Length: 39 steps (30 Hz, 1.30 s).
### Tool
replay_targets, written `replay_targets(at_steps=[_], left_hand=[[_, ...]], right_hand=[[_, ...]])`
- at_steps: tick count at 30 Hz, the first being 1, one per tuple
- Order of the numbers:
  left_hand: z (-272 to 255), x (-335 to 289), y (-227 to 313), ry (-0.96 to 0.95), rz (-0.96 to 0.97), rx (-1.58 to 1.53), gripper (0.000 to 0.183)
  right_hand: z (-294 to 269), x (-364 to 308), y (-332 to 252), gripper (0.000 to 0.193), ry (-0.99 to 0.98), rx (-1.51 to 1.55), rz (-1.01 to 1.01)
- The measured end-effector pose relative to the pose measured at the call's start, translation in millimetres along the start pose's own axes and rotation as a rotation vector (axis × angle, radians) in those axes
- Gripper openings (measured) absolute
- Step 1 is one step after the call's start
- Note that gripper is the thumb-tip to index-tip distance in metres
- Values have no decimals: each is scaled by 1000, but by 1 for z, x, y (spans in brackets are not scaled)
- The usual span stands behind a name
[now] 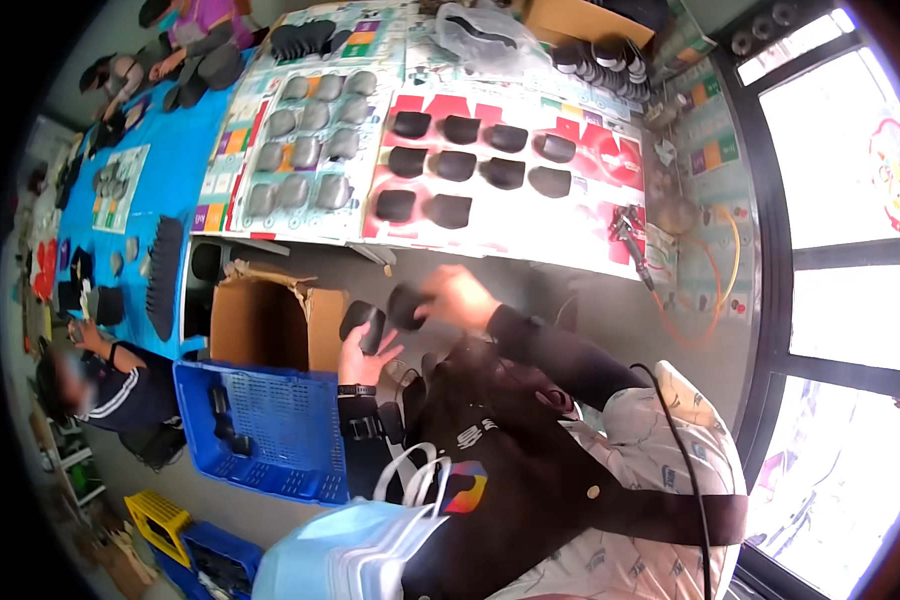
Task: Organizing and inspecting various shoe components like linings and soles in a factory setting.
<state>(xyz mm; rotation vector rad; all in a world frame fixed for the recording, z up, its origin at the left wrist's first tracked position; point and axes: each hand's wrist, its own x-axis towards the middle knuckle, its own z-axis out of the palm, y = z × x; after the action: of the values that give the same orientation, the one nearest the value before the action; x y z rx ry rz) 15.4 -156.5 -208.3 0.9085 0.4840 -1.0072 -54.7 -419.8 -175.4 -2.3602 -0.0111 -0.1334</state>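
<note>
My left hand (361, 362) is closed on a dark curved piece (363, 322), shaped like a small cap, in front of the table edge. Beside it, my right hand (458, 297) grips a second dark curved piece (407, 308); the two pieces are close together but seem apart. Motion blurs the right hand slightly. Beyond the hands, several similar dark pieces (456, 165) lie in rows on a red and white sheet (600, 215). Greyer curved pieces (306, 152) sit in rows on the sheet to the left.
An open cardboard box (330, 325) and a blue crate (270, 480) with a few dark pieces stand to my left. A spray gun (630, 240) with an orange hose lies at the table's right edge. Co-workers sit around the blue table (170, 170); windows line the right.
</note>
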Motion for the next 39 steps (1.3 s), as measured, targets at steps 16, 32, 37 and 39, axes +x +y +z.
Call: replay_targets(at_steps=[16,32,37,39], left_hand=[[84,13,-19,114,178,411,35],[172,104,-57,-74,206,953,44],[119,99,-29,18,70,814,40],[63,79,-23,145,65,742,36]], right_hand=[[-42,0,248,51,526,342,1040],[-90,-71,177,25,382,664,743],[-114,-110,284,24,685,528,847],[-115,-100,283,25,577,404,926]])
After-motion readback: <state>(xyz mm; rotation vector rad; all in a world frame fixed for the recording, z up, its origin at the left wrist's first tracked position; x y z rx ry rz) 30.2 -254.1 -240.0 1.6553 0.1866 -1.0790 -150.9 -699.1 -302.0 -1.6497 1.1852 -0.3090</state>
